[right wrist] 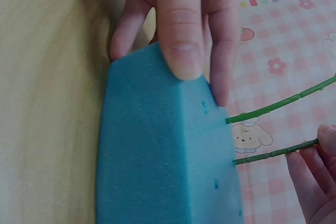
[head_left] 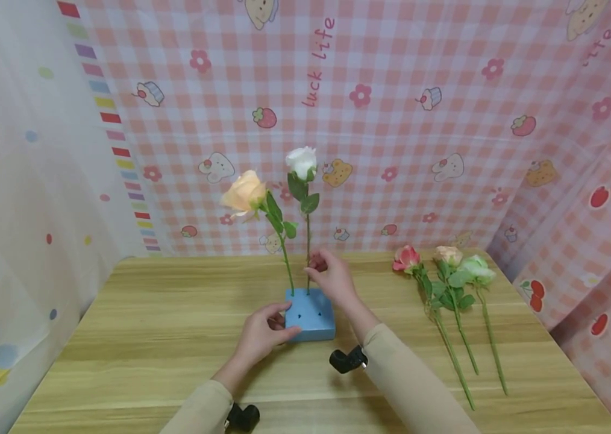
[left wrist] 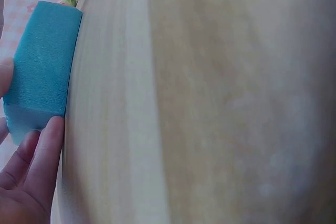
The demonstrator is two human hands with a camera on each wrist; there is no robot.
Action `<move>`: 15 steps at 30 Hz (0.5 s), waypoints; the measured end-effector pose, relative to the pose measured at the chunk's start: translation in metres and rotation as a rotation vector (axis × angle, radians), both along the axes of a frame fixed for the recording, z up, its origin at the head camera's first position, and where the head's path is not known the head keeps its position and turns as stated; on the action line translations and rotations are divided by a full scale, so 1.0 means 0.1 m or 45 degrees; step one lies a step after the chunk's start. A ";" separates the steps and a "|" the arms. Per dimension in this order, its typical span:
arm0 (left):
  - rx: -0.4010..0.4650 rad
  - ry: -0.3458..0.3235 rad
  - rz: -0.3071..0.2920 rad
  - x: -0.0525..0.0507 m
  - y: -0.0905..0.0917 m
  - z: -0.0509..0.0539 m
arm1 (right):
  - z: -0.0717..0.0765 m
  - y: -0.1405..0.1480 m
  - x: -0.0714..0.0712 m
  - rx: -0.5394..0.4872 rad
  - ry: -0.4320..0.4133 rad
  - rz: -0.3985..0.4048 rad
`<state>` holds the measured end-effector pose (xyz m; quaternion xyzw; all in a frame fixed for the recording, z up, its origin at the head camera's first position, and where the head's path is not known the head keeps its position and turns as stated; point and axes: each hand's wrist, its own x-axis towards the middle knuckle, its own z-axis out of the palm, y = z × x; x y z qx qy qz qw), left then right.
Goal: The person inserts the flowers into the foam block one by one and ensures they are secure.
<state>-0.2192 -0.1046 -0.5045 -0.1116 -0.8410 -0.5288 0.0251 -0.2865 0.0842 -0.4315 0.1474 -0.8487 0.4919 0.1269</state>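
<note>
A blue foam block (head_left: 312,330) rests on the table with small holes in its top. My left hand (head_left: 262,330) grips its left side, thumb at the front edge; the left wrist view shows several fingers (left wrist: 46,153) against the block (left wrist: 44,61). A peach rose (head_left: 246,193) stands in the block, leaning left. Upright beside it is a white rose (head_left: 302,161), whose stem my right hand (head_left: 334,278) pinches between thumb and fingertips a little above the block. In the right wrist view, both green stems (right wrist: 275,155) meet the block's top face.
On the table's right lie a pink-red rose (head_left: 406,258), a pale peach rose (head_left: 449,255) and a light green rose (head_left: 478,269), stems pointing toward the front. A checked curtain (head_left: 370,120) hangs behind the wooden table (head_left: 164,337). Black wrist cameras (head_left: 349,360) sit on both wrists.
</note>
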 end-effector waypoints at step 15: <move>-0.001 0.003 0.003 0.01 0.01 -0.01 | -0.16 0.02 0.04 0.080 -0.018 0.057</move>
